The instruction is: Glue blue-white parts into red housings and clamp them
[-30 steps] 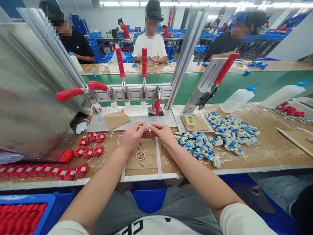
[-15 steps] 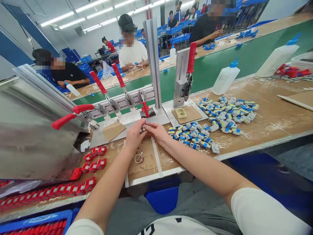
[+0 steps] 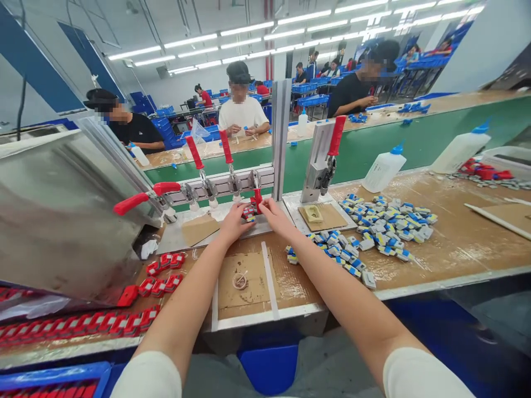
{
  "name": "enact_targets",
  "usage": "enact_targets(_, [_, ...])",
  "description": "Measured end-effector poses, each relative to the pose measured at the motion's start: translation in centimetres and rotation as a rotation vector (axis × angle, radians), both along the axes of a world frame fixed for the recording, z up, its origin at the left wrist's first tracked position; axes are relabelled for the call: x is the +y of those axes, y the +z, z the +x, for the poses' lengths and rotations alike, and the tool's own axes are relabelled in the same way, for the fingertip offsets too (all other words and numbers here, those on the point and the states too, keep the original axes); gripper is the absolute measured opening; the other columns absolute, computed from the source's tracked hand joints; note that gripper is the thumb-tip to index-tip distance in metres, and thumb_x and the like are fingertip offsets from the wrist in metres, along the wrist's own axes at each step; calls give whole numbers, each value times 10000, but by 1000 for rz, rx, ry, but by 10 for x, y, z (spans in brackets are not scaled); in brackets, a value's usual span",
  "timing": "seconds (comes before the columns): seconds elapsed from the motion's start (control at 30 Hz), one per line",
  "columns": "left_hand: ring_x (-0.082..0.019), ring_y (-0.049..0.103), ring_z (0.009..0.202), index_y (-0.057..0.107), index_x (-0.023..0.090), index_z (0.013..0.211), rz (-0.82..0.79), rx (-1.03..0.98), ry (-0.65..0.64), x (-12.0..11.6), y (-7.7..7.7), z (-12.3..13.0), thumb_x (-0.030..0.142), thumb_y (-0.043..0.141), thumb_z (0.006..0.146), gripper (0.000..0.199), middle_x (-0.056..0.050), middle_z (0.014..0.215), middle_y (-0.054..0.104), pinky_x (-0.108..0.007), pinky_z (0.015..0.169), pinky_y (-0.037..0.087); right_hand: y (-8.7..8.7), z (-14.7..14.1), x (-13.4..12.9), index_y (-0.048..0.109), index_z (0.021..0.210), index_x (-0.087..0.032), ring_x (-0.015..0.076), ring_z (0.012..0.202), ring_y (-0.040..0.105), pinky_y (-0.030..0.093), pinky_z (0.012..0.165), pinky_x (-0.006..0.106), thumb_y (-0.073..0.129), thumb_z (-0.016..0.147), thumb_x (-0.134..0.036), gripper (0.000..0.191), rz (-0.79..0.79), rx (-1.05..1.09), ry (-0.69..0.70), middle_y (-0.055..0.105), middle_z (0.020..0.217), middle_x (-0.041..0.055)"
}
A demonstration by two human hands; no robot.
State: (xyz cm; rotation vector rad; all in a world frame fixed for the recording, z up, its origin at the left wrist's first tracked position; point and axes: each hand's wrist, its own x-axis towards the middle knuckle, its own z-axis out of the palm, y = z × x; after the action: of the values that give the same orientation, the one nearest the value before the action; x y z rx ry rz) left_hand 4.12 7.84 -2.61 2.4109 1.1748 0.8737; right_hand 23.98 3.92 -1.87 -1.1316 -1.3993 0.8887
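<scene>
close by, a round ring (image 3: 240, 288) lies on a flat piece of brown card (image 3: 253, 298). rows of red blocks (image 3: 149, 287) sit to the left, and a pile of blue and grey blocks (image 3: 344, 249) sits to the right.

past the card, the left hand (image 3: 233, 224) is pinching a small block (image 3: 249, 214) with its fingers. the small block is at the fingertips, on the far right side of that hand, near the front edge of the metal plate (image 3: 172, 241). the left hand is nearer to it than the right. i cannot tell which way its long side points.

the right hand (image 3: 277, 218) has bent fingers, with the tips right at a red handle (image 3: 258, 200) that points down. i cannot tell if they grip it. the red handle is just past the small block, a bit to the right.

farther back are two more red handles (image 3: 226, 146) standing up, then a green strip (image 3: 352, 160).
</scene>
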Motion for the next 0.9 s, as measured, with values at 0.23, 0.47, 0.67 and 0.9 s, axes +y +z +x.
enact_targets(0.23, [-313, 652, 1295, 663, 207, 1356, -41, -19, -108, 17, -5, 26, 247, 849, 807, 582, -135, 1389, 688, -468, 1131, 530, 33, 9, -15, 598, 1235, -234, 169, 801, 634, 526, 824, 318, 711, 855, -520, 488, 67, 293, 157, 672, 864, -10])
enact_targets(0.47, [-315, 545, 1448, 601, 214, 1390, -43, -116, -16, 26, -18, 38, 127, 766, 850, 571, -126, 1504, 611, -477, 1224, 447, 37, 17, -27, 608, 1356, -269, 261, 1132, 710, 563, 950, 385, 718, 854, -521, 573, 94, 399, 213, 775, 1172, 95])
enact_targets(0.67, [-294, 609, 1344, 586, 249, 1360, -72, -148, 54, 28, -25, 38, 107, 735, 864, 537, -116, 1506, 560, -460, 1144, 511, 8, 32, 0, 585, 1360, -264, 249, 1087, 730, 605, 885, 394, 530, 976, -506, 458, 35, 163, 43, 761, 1211, 99])
enact_targets(0.9, [-250, 632, 1297, 518, 253, 1389, -83, -211, 49, 32, -30, 36, 136, 731, 883, 561, -91, 1436, 616, -428, 1142, 510, -4, 44, 47, 739, 934, -167, 295, 1193, 659, 437, 1175, 483, 544, 763, -66, 278, -70, -378, -23, 763, 1161, 148])
